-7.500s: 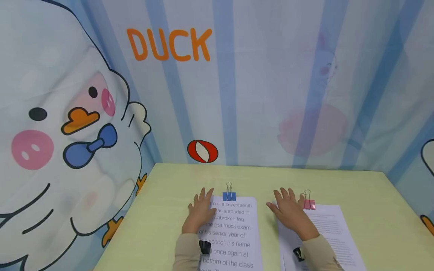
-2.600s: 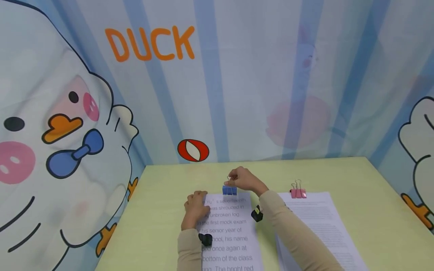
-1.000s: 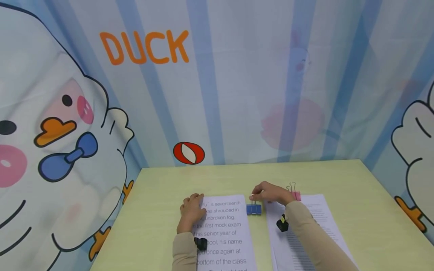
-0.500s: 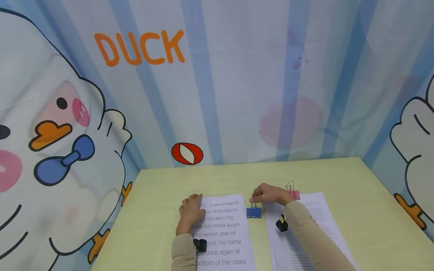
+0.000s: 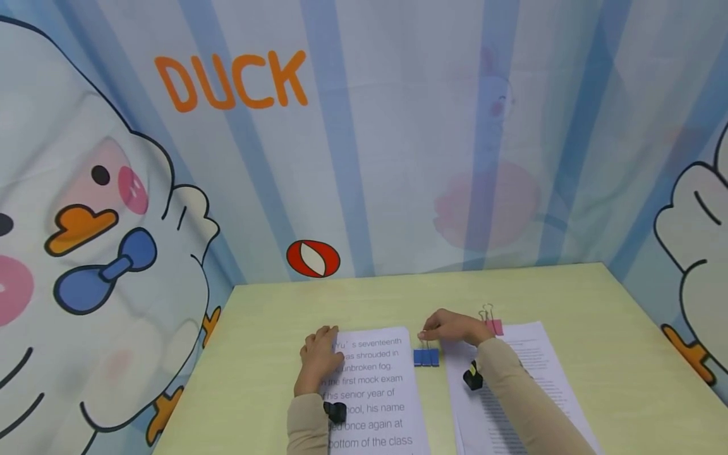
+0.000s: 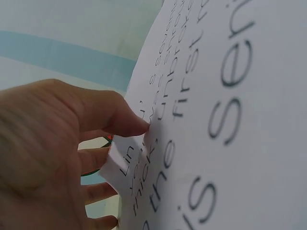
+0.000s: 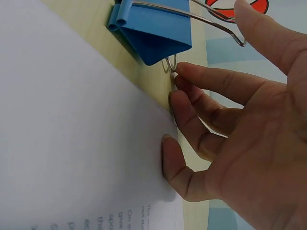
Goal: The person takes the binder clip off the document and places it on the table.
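In the head view, my left hand [image 5: 320, 357] holds the upper left corner of the left stack of paper [image 5: 375, 398], printed in large type. The left wrist view shows the thumb lying on the top sheet [image 6: 259, 134], with the other fingers at its edge and their tips partly hidden. Between the two stacks, my right hand [image 5: 455, 327] holds a blue binder clip [image 5: 426, 357] by its wire handles. Seen from the right wrist, the thumb is at one handle and the index fingertip at the other, while the clip's blue body [image 7: 156, 28] holds no paper.
The right stack of paper [image 5: 546, 373], in smaller print, lies partly under my right forearm. A pink binder clip [image 5: 495, 327] sits at its top edge. The pale yellow table [image 5: 273, 303] ends at a curtain [image 5: 392, 158] printed with a duck.
The right hand moved from the right stack to the blue clip, took it off the left stack's top edge and carried it right, between the stacks. In the last second both hands barely moved.
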